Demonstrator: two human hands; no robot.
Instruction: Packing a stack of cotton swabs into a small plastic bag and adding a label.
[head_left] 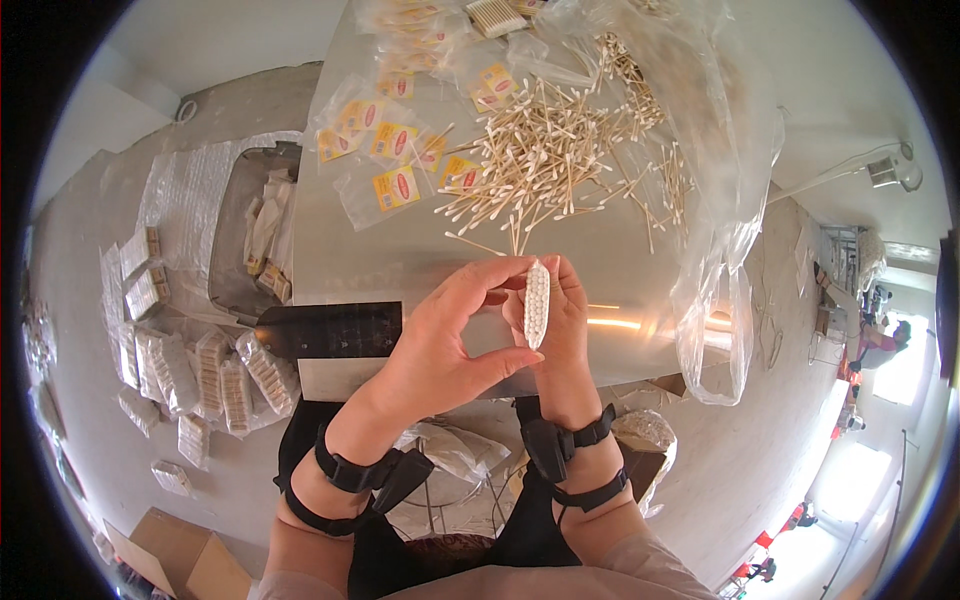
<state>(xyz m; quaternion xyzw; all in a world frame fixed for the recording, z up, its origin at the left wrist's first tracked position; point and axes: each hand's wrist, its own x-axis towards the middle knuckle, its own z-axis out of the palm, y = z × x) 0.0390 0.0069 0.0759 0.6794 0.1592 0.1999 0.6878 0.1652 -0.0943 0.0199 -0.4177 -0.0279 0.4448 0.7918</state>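
Note:
Over the near edge of the metal table, both hands grip a bundle of cotton swabs, its white tips packed together and facing up. My left hand curls round it from the left, with the thumb at the near end and the fingers at the far end. My right hand closes on it from the right, and the bundle hides some of its fingers. Just beyond lies a large loose heap of cotton swabs. Clear bags with yellow-and-red labels are scattered left of the heap.
A big clear plastic bag drapes over the table's right side. A dark flat plate juts from the left edge. On the floor at left are a grey bin, several packed swab bundles and an open cardboard box.

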